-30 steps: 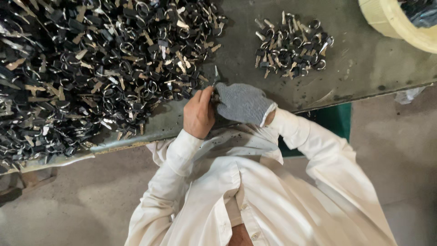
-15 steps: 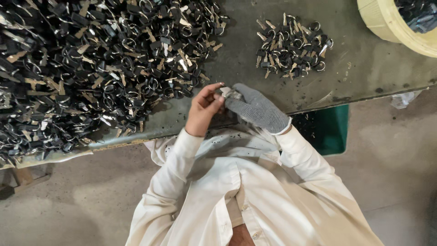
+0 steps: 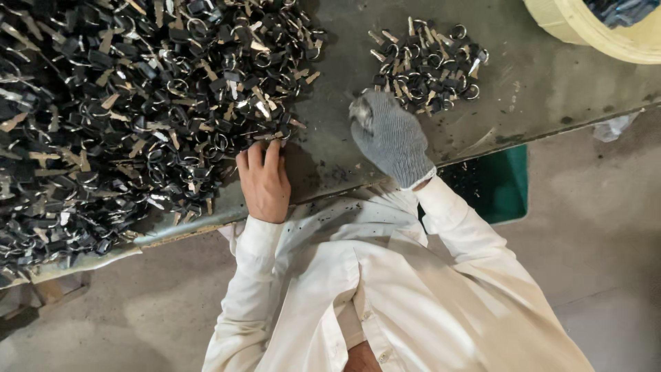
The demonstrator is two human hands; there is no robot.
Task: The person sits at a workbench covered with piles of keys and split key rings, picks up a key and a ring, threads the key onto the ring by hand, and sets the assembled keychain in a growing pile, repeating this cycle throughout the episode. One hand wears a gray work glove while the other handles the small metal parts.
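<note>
A large heap of black-and-silver metal ring pieces covers the left of the dark worktable. My bare left hand lies flat at the heap's near edge, its fingertips touching the closest pieces. A small separate pile of the same pieces lies to the right. My right hand, in a grey knit glove, hovers just short of that pile. Its fingers are curled and blurred, so whether it holds a piece is hidden.
A pale yellow round tub with dark contents stands at the table's far right corner. A green bin sits on the concrete floor under the table edge, beside my white-sleeved right arm. A crumpled bit of plastic lies on the floor.
My hands were together at the table edge, working on one piece. They have separated: the left went to the big heap, the gloved right swung toward the small pile.
</note>
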